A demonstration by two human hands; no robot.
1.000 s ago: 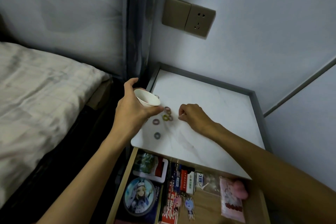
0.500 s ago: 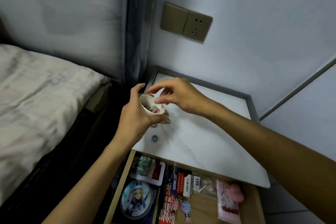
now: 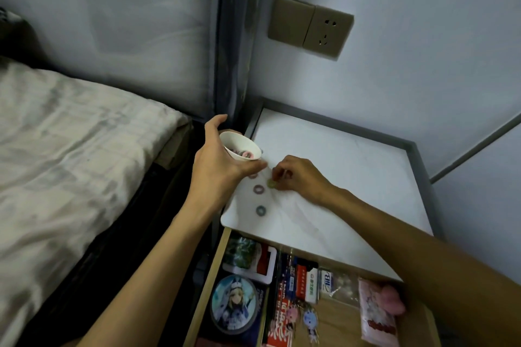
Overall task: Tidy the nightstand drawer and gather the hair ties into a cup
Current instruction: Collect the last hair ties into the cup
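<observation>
On my feed the counter [image 3: 352,177] is a white, marble-look top with a raised grey rim [image 3: 338,123] along its back and right sides. Near its front left corner I see loose hair ties lying flat. The blue-grey tie [image 3: 261,210] is nearest the edge, the mauve tie [image 3: 258,189] is just behind it, and the green tie [image 3: 271,184] is beside that. A fourth tie [image 3: 253,176] is half hidden. The right hand [image 3: 298,177] rests on the counter at the green tie; I can't tell whether it grips it.
</observation>
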